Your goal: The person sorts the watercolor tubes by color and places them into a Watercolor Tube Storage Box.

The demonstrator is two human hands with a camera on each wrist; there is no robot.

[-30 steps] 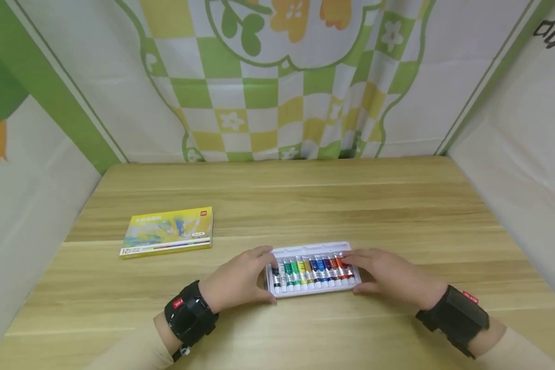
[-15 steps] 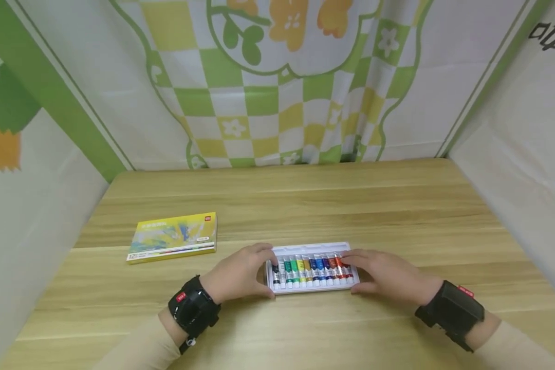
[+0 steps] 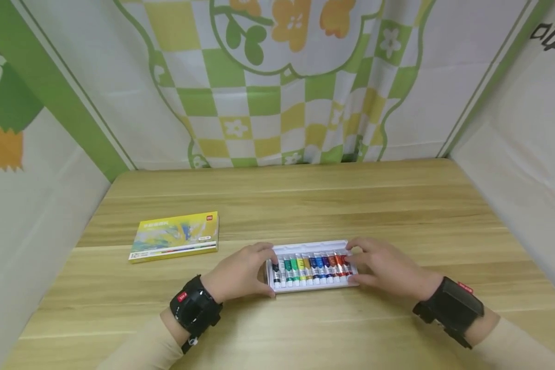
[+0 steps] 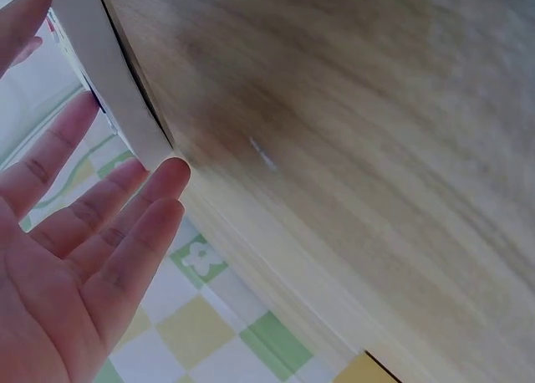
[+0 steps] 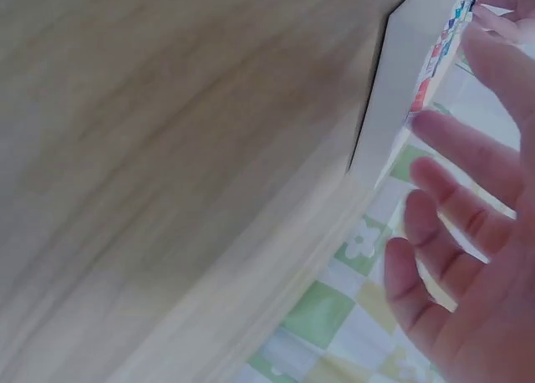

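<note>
A white plastic tray (image 3: 307, 248) holds a row of small paint tubes (image 3: 302, 268) running from black through green, yellow and blue to red. At its left end is my left hand (image 3: 238, 274), a fingertip touching the black tube and the thumb near the front corner. My right hand (image 3: 390, 267) is at the other end, fingertips over the red tubes (image 3: 342, 265) and thumb by the front corner. The left wrist view has relaxed fingers (image 4: 138, 224) beside the tray's end wall (image 4: 117, 74). In the right wrist view, the fingers (image 5: 468, 149) are loosely bent, one tip touching the rim.
A yellow paint box (image 3: 176, 237) lies flat on the wooden table (image 3: 277, 205), left of and farther back than the tray. Patterned fabric (image 3: 277, 113) hangs behind the table's back edge. Pale panels (image 3: 513, 118) flank both sides.
My right index finger has shifted back toward the tray's far right corner, and the thumb has moved slightly inward. My left hand keeps its place at the left end. The head view has tilted slightly.
</note>
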